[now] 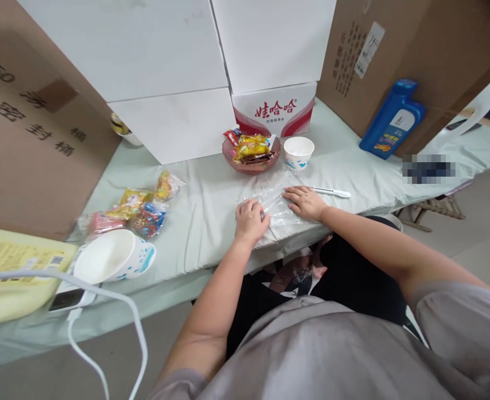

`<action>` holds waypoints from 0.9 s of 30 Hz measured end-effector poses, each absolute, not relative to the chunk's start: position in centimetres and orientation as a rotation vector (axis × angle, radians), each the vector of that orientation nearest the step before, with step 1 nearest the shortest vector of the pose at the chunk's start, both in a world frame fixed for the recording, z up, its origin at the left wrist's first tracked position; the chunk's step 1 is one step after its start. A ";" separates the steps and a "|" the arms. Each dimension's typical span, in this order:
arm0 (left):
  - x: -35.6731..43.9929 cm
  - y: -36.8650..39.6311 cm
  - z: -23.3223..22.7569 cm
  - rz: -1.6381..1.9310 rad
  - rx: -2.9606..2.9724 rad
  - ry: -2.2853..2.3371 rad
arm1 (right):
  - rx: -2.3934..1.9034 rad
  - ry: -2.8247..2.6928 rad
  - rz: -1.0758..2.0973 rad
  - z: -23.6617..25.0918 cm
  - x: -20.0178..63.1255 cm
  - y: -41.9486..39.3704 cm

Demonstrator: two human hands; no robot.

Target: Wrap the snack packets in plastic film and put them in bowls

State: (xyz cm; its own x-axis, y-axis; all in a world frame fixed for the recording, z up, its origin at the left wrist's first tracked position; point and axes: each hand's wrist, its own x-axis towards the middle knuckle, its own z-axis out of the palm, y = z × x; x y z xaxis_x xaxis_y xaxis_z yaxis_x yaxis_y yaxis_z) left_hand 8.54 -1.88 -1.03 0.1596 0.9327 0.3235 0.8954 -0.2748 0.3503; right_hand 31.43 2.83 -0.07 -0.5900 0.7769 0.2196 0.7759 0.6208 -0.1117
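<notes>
A sheet of clear plastic film [272, 195] lies crumpled on the pale green table cover [203, 211] near the front edge. My left hand [250, 220] rests on the film's left end with fingers curled, pinching the film. My right hand [304, 201] lies flat on its right part, fingers spread and pressing down. A white utility knife [332, 192] lies just right of my right hand. Behind the film stand a reddish bowl [251, 162] with wrapped snacks and a small white paper cup [298, 151].
Several snack packets [139, 210] lie at the left, beside a tipped white paper cup [114, 256] and a yellow jug [7, 278] with a white cable. White boxes [174, 72] and brown cartons [36, 128] line the back. A blue bottle [393, 119] stands at the right.
</notes>
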 end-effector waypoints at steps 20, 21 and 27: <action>8.8 -1.7 -0.5 0.680 2.268 1.980 | -1.355 -2.497 0.064 -0.3 31.5 2.4; 8.8 -1.7 -0.5 0.667 2.265 1.982 | -1.383 -2.489 0.070 -0.3 31.6 2.1; 7.5 -2.2 -0.1 0.593 2.285 1.858 | -1.447 -2.527 0.154 0.8 33.7 -0.5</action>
